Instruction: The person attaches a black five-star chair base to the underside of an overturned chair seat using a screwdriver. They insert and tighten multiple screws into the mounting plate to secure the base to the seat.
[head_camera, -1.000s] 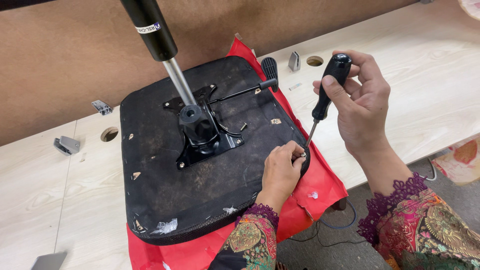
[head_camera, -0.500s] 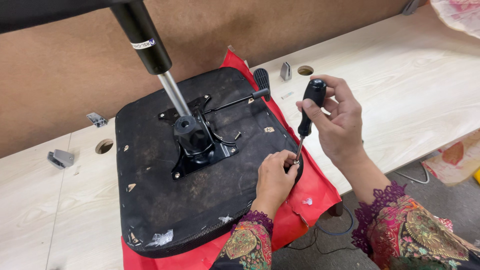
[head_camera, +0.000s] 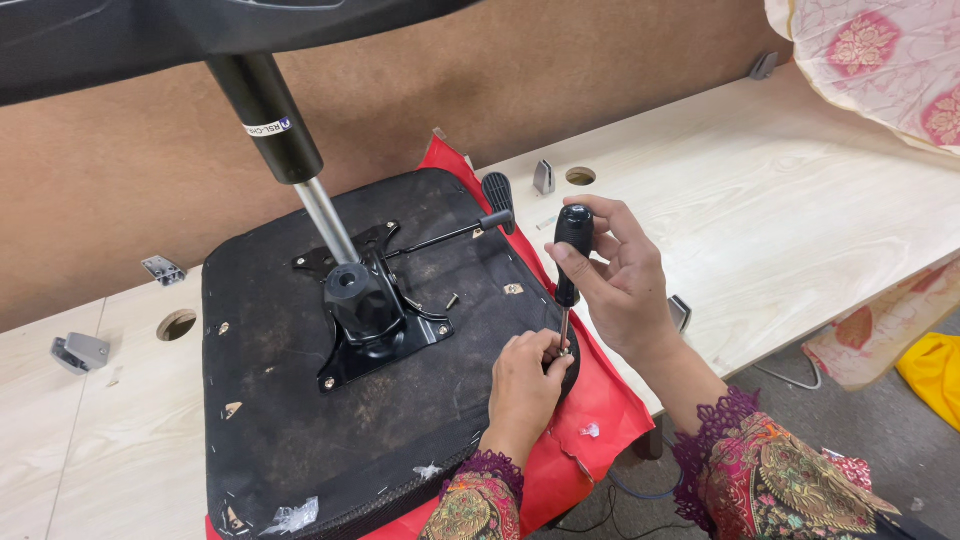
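Note:
An upturned chair seat (head_camera: 300, 420) with a black underside and red fabric edges lies on a pale wooden table (head_camera: 780, 200). A black metal mechanism plate (head_camera: 370, 320) with a gas lift cylinder (head_camera: 285, 140) and a lever (head_camera: 450, 235) is fixed at its middle. My right hand (head_camera: 620, 280) grips a black-handled screwdriver (head_camera: 572, 245) held upright, its tip down at the seat's right edge. My left hand (head_camera: 525, 385) pinches around the screwdriver tip there; what lies under the fingers is hidden.
A loose screw (head_camera: 452, 299) lies on the seat beside the plate. Metal brackets (head_camera: 80, 352) sit on the table, which has round holes (head_camera: 177, 324). Brown board wall stands behind. Patterned cloth (head_camera: 880, 60) hangs top right; a yellow bag (head_camera: 935, 375) lies on the floor.
My right hand has brought the screwdriver down and left until its tip meets my left hand's fingers at the seat edge. The view has shifted, moving the seat rightward in frame.

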